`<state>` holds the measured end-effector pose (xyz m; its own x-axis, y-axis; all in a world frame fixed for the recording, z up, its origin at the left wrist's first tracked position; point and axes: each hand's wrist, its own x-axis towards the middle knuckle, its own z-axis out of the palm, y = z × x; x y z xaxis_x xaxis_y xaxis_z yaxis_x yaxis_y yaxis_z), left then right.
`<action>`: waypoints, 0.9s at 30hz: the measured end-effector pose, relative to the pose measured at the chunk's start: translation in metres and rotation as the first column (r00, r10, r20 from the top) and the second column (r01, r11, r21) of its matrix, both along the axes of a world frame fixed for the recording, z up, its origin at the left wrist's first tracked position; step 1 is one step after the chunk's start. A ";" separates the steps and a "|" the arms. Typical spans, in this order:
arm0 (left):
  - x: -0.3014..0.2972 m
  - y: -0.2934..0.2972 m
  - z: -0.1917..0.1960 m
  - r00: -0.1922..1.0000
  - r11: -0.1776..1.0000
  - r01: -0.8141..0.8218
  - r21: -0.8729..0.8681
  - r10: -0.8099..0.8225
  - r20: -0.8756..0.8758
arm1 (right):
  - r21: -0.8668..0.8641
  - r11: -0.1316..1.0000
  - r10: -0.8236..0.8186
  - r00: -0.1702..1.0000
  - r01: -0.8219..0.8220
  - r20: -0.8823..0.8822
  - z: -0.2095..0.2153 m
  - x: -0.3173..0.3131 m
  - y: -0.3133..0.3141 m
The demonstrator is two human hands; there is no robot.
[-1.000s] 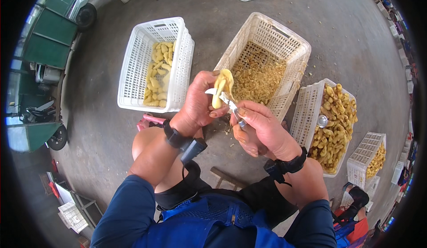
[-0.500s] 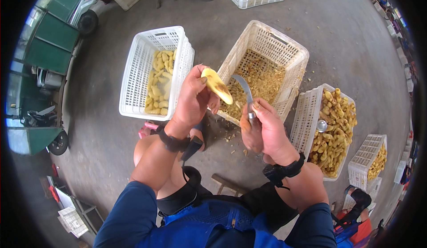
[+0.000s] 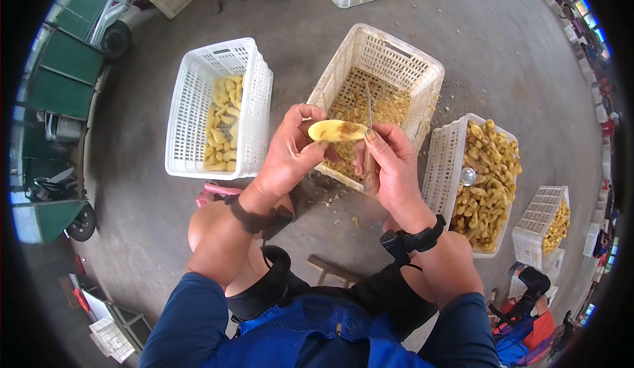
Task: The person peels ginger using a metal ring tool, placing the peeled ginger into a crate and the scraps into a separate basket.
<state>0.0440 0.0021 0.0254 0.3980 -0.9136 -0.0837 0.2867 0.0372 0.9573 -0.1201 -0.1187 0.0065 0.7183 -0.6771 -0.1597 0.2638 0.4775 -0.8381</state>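
Observation:
A yellow, mostly peeled tuber [image 3: 327, 130] with a brown patch lies level in my left hand [image 3: 285, 151], its fingers and thumb closed round the left end. My right hand [image 3: 396, 166] grips a curved knife [image 3: 371, 178] by its wooden handle. The thin blade points away from me, seen nearly edge-on beside the tuber's right end. My right thumb is at that end too; whether the blade touches it I cannot tell. Below both hands stands an off-white crate [image 3: 432, 80] with peel scraps [image 3: 399, 107] in its bottom.
A white crate [image 3: 261, 113] of peeled tubers [image 3: 222, 130] stands at the left. At the right, another crate [image 3: 439, 170] is heaped with brownish tubers [image 3: 489, 189], a round metal object [image 3: 468, 176] on top. Farther right is a smaller crate [image 3: 531, 219]. A green vehicle [image 3: 69, 64] stands far left.
The tuber has turned from slanting to level. My right hand has risen toward it, and the knife blade has swung from leaning left to upright beside the tuber's end.

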 end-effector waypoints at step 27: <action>-0.002 0.001 -0.011 0.693 0.976 0.198 0.088 -0.076 -0.717 | -0.796 0.601 -0.175 0.960 -0.070 -0.217 -0.005 0.003 -0.014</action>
